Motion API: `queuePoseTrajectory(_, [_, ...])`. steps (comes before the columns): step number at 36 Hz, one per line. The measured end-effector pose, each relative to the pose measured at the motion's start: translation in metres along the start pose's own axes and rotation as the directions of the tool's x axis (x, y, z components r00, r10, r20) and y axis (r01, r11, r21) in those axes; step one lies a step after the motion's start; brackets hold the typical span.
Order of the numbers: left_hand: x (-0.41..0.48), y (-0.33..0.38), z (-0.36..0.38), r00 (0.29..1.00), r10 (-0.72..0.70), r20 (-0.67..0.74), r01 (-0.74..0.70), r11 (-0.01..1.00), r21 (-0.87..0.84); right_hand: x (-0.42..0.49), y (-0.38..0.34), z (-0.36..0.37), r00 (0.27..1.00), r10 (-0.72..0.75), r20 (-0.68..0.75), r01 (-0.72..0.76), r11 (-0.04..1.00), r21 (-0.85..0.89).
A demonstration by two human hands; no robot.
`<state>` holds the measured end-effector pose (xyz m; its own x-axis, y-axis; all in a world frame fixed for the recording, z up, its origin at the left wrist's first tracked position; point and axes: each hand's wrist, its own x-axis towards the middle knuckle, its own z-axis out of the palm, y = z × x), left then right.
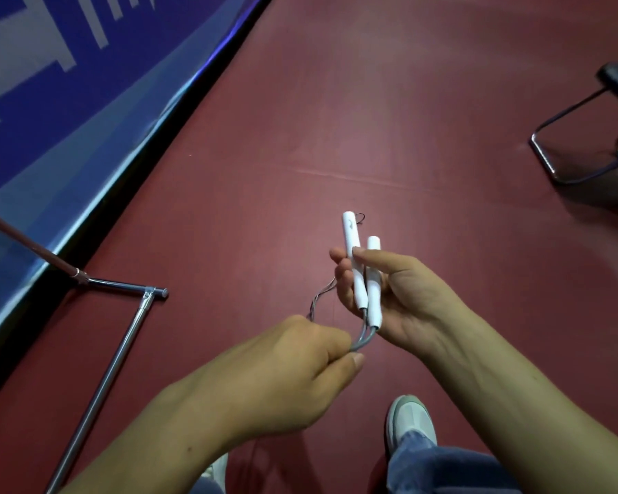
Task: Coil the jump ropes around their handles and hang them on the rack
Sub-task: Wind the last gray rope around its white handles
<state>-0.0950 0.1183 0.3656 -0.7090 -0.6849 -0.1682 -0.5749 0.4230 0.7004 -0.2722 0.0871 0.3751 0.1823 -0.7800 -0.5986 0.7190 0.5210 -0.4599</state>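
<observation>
Fingers (pixel 341 279) of right hand (pixel 411 297) gripping two white plastic handles (pixel 374 297), left hand (pixel 293 365) pinching thin grey cord (pixel 363 338); risk of loose, slipping coils from slack.

This looks like an indoor sports hall. Dark red sports flooring (pixel 371 119) fills the frame, and a blue barrier (pixel 129 76) with white lettering runs along the upper left.

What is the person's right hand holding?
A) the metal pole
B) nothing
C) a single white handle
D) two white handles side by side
D: the right hand grips both white handles together, while the left hand pinches the grey rope below them.
</observation>
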Motion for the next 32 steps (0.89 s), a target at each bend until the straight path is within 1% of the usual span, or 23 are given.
queuePoseTrajectory(2, [0.000, 0.001, 0.000, 1.000, 0.017, 0.008, -0.017, 1.000, 0.025, 0.001, 0.000, 0.000, 1.000, -0.011, 0.011, 0.011, 1.000, 0.016])
queuePoseTrajectory(4, [-0.001, 0.002, 0.000, 1.000, 0.025, 0.011, -0.025, 0.999, 0.040, 0.002, 0.000, 0.001, 0.998, -0.055, -0.005, 0.055, 0.998, 0.027])
queuePoseTrajectory(5, [-0.001, 0.003, 0.000, 1.000, 0.025, 0.017, -0.025, 0.998, 0.050, 0.004, 0.001, 0.001, 0.996, -0.085, -0.018, 0.085, 0.996, 0.000])
queuePoseTrajectory(7, [-0.002, 0.004, -0.001, 0.999, 0.014, 0.040, -0.018, 0.996, 0.088, 0.004, 0.002, 0.001, 0.988, -0.150, -0.032, 0.143, 0.978, -0.150])
queuePoseTrajectory(8, [-0.002, 0.005, -0.002, 0.999, 0.005, 0.052, -0.011, 0.994, 0.108, 0.003, 0.003, 0.001, 0.981, -0.191, -0.042, 0.174, 0.951, -0.254])
queuePoseTrajectory(10, [-0.002, 0.005, -0.005, 0.997, -0.016, 0.073, 0.005, 0.988, 0.156, 0.002, 0.003, -0.002, 0.958, -0.281, -0.060, 0.223, 0.859, -0.461])
queuePoseTrajectory(12, [-0.002, 0.003, -0.009, 0.997, -0.039, 0.066, 0.026, 0.981, 0.191, 0.000, 0.003, -0.006, 0.946, -0.318, -0.060, 0.216, 0.758, -0.615])
queuePoseTrajectory(14, [-0.002, -0.001, -0.015, 0.998, -0.051, 0.028, 0.044, 0.975, 0.219, -0.004, 0.004, -0.010, 0.961, -0.271, -0.049, 0.155, 0.678, -0.718])
queuePoseTrajectory(16, [-0.001, -0.007, -0.022, 0.998, -0.058, -0.020, 0.061, 0.973, 0.221, -0.011, 0.008, -0.010, 0.984, -0.178, -0.029, 0.085, 0.600, -0.796])
queuePoseTrajectory(17, [-0.001, -0.010, -0.025, 0.998, -0.062, -0.033, 0.067, 0.977, 0.202, -0.014, 0.010, -0.009, 0.991, -0.132, -0.016, 0.064, 0.584, -0.809])
queuePoseTrajectory(20, [0.000, -0.011, -0.029, 0.995, -0.089, -0.049, 0.096, 0.984, 0.149, -0.022, 0.017, -0.008, 0.999, -0.036, 0.029, 0.045, 0.591, -0.805])
queuePoseTrajectory(25, [0.004, -0.007, -0.025, 0.991, -0.071, -0.117, 0.096, 0.972, 0.215, -0.026, 0.027, -0.006, 0.994, 0.052, 0.091, 0.036, 0.647, -0.762])
queuePoseTrajectory(28, [0.007, -0.007, -0.025, 0.989, -0.063, -0.131, 0.091, 0.971, 0.220, -0.026, 0.034, -0.004, 0.995, 0.052, 0.088, 0.032, 0.660, -0.750])
queuePoseTrajectory(32, [0.008, -0.004, -0.022, 0.998, -0.034, -0.051, 0.041, 0.987, 0.152, -0.024, 0.037, -0.005, 0.997, 0.017, 0.079, 0.053, 0.593, -0.804])
